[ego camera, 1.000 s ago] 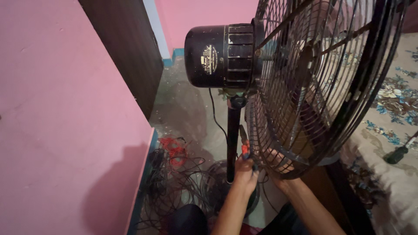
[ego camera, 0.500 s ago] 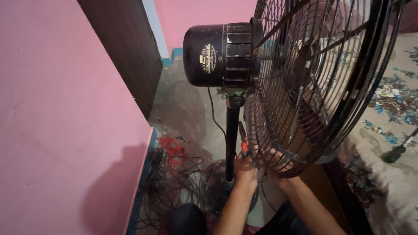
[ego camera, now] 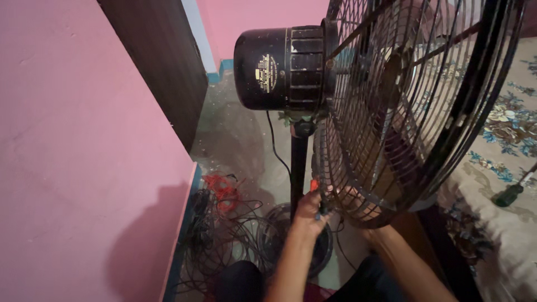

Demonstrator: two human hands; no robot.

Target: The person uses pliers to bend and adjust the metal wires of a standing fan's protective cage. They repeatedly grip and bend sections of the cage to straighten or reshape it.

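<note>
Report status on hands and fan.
Left hand grips small orange-handled tool at black wire fan guard's lower rim. Right hand behind guard. Tangled cables on floor.

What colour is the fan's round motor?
The motor housing is black with a small gold label, clearest in the head view.

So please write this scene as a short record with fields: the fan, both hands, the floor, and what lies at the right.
fan: black pedestal fan with round wire cage, motor housing facing the pink wall
left hand: left hand at the cage's bottom rim beside the pole, fingers around a small orange-tipped thing
right hand: right hand behind the cage wires at the bottom rim, grip unclear
floor: tangled black and red wires
right side: flowered cloth with a green-handled tool
</note>
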